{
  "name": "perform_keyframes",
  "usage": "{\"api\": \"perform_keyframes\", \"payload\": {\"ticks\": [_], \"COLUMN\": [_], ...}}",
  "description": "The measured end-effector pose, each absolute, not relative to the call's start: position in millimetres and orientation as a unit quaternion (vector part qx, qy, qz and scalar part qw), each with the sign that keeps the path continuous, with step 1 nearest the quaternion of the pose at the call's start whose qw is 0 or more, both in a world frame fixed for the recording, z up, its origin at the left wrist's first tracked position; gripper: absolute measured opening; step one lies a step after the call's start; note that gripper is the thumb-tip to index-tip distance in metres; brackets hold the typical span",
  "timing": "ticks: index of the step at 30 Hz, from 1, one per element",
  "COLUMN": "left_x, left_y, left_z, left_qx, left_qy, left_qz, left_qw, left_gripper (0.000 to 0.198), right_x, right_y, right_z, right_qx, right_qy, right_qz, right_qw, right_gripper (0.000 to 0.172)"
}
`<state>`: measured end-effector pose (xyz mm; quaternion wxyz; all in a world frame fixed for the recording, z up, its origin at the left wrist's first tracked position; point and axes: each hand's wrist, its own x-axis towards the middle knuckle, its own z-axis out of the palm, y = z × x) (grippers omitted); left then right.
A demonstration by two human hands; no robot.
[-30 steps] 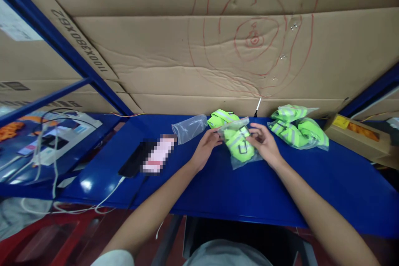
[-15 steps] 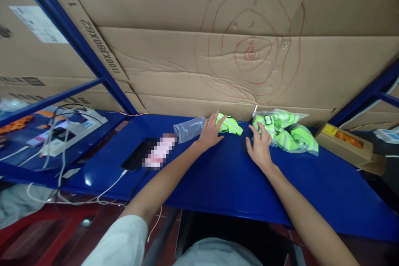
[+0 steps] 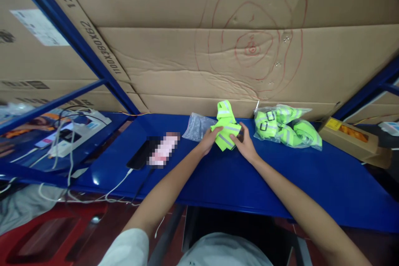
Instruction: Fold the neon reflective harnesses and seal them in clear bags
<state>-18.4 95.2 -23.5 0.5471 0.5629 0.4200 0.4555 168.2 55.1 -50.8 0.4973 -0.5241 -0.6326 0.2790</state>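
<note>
Between my hands is a folded neon-yellow reflective strap (image 3: pixel 227 133) with silvery stripes, its upper end standing up toward the cardboard. My left hand (image 3: pixel 209 140) grips its left side, and my right hand (image 3: pixel 245 143) pinches its right edge, thumb in front. Part of my fingers is hidden behind the strap. Just left of my left hand, a clear plastic bag (image 3: pixel 198 126) lies on the blue table (image 3: pixel 212 183). To the right, clear bags hold more neon reflective straps (image 3: pixel 285 129), with black buckles showing on one.
A dark phone (image 3: pixel 140 156) on a white cable and a blurred-out pink item (image 3: pixel 163 149) lie at left. An open cardboard box (image 3: pixel 350 137) with orange contents stands at right. A cardboard wall (image 3: pixel 168 62) with red rings rises behind; blue posts (image 3: pixel 116 95) frame it.
My right hand has moved left from near the bagged straps to the loose strap. Both hands now hold it, lifted and partly spread nearer to me. The clear bag has shifted slightly right.
</note>
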Motion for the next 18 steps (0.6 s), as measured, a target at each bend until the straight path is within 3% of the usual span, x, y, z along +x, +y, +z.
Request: {"api": "perform_keyframes", "payload": {"ticks": [3, 9, 11, 15, 18], "left_x": [-18, -20, -22, -20, -15], "left_y": [85, 91, 93, 88, 83], "left_z": [-26, -30, -30, -29, -30], "left_qx": [0.544, 0.547, 0.544, 0.555, 0.546], "left_qy": [0.388, 0.376, 0.378, 0.356, 0.348], "left_qz": [0.445, 0.511, 0.537, 0.53, 0.53], "left_qw": [0.596, 0.546, 0.522, 0.534, 0.548], "left_gripper": [0.055, 0.051, 0.063, 0.116, 0.121], "right_x": [163, 178, 182, 182, 179], "right_y": [49, 46, 49, 48, 45], "right_z": [-51, -47, -46, -42, -42], "right_qx": [-0.509, -0.51, -0.517, -0.51, -0.502], "right_qy": [-0.612, -0.553, -0.536, -0.525, -0.528], "right_qz": [0.342, 0.371, 0.368, 0.374, 0.391], "right_qw": [0.499, 0.544, 0.557, 0.569, 0.563], "right_gripper": [0.064, 0.071, 0.07, 0.072, 0.073]}}
